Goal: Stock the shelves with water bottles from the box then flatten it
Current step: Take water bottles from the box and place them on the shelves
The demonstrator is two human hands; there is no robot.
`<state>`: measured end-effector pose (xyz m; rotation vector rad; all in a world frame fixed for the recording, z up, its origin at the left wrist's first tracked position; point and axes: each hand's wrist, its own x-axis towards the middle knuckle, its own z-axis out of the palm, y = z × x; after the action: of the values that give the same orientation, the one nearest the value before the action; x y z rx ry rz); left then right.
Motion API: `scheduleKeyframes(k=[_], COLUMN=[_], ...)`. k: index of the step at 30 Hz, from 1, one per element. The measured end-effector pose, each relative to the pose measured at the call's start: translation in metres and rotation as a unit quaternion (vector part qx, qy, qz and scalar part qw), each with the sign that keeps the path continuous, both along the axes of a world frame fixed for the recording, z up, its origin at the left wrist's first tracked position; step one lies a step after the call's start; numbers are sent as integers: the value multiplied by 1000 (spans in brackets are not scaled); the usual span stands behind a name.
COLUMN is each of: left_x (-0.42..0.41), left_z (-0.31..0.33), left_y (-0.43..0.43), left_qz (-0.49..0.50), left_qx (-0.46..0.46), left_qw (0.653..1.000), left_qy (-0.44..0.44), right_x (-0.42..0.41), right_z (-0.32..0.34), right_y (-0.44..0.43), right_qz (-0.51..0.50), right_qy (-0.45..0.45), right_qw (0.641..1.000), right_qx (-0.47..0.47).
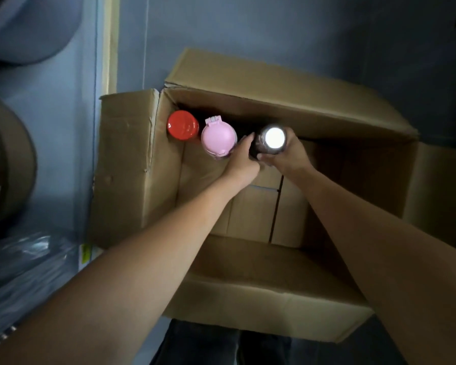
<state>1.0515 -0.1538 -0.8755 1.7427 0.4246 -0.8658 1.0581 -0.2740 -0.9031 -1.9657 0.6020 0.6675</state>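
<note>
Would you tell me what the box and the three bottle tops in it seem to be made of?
Box: matte brown corrugated cardboard, creased and torn at a corner. Red lid: glossy plastic, probably; small highlights. Pink lid: satin plastic, moulded hinge. Silver bottle: polished metal, likely steel; its top glares white.

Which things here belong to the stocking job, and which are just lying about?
Job: box; red-capped bottle; pink bottle; steel bottle, gripped by left hand and right hand.
Lying about: round brown container; plastic-wrapped goods.
</note>
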Motion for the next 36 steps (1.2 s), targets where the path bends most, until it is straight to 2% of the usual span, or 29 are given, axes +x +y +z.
scheduleKeyframes(k=[4,9,14,21,25,28,30,33,36], left_x=[-13,-36,-58,-105,-148,-181,-204,-236,-283], left_z=[26,83,158,277,338,391,424,461,498], left_y=[4,11,14,23,36,50,61,78,98], left_qz=[-10,52,73,84,89,145,164,160,205], left_qx=[-19,-20,-25,-39,-39,-94,-97,-31,36], left_qw=[1000,996,995,993,994,983,980,986,978], left_qy=[22,64,71,78,57,57,52,33,-21], right_x=[-11,-25,-44,-77,-94,-109,-123,-142,-172], right_z=[29,86,166,296,366,423,459,496,533], right_y=[-7,-10,-11,-6,7,28,47,77,113], right_qz=[12,23,15,25,91,150,196,260,311], right_qy=[26,40,46,49,43,37,35,27,49], right_qw=[1000,999,996,993,989,979,971,958,941], right_qx=[6,23,80,105,107,131,135,115,126])
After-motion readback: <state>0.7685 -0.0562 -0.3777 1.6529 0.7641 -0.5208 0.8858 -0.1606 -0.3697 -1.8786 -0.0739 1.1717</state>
